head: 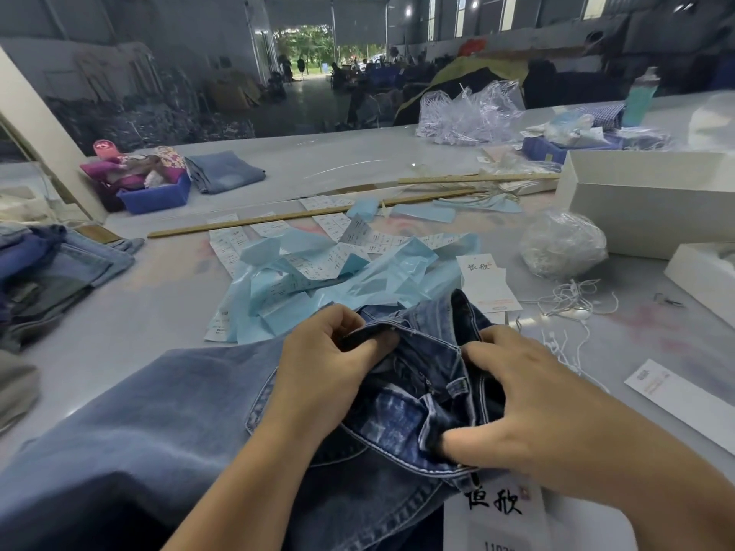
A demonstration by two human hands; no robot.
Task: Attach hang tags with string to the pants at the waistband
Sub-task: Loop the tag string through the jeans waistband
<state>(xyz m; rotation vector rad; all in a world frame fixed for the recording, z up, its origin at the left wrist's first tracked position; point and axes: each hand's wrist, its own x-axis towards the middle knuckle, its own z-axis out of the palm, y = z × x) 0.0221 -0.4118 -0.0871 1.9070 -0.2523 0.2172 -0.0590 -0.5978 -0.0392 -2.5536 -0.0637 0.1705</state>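
Blue jeans lie across the near table, waistband end bunched up between my hands. My left hand pinches a fold of the dark waistband at its top edge. My right hand grips the waistband on the other side, thumb tucked under the denim near a belt loop. A white hang tag with black characters lies below my right hand, partly under the jeans. Another white hang tag lies beyond the jeans. Loose white strings are scattered to the right.
Light blue plastic sheets and white label strips litter the table centre. Two wooden rulers lie behind them. A bag of string and white boxes stand right. Folded jeans are stacked left; a blue bin sits farther back.
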